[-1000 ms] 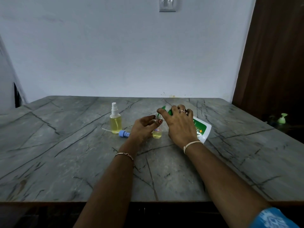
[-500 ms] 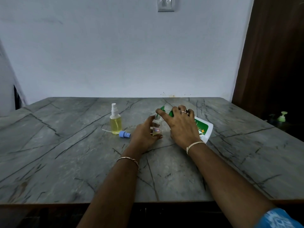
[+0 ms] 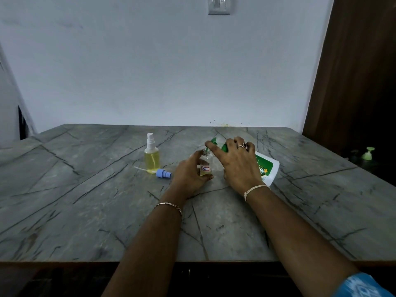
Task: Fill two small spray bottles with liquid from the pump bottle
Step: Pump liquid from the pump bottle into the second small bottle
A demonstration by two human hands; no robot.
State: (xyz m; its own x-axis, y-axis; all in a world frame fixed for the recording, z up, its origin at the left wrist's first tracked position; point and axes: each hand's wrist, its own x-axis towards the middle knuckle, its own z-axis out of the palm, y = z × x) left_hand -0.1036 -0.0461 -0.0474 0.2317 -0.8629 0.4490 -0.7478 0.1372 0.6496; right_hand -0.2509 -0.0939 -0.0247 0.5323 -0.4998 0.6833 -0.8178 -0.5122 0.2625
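Head view. Left hand is wrapped around the open small bottle. The bottle stands upright on the table mid-scene with a little yellow liquid at the bottom. The grip is likely there to steady it under the spout.

Right hand clamps the pump bottle at its green pump head, index finger stretched along the top. The pump bottle is tipped to the left so the spout sits at the small bottle's neck; touching or just above, cannot tell. The tilt probably brings the spout down to that low neck.

Left of the hands, the filled spray bottle stands upright with its sprayer on and looks done. The blue sprayer cap lies beside it with its dip tube, taken off so the open bottle can be filled. That second fill looks barely started.

A second ago the left hand was loose beside the small bottle, fingers apart; now it is closed round it. The right hand, pump bottle, filled spray bottle and cap are unchanged.
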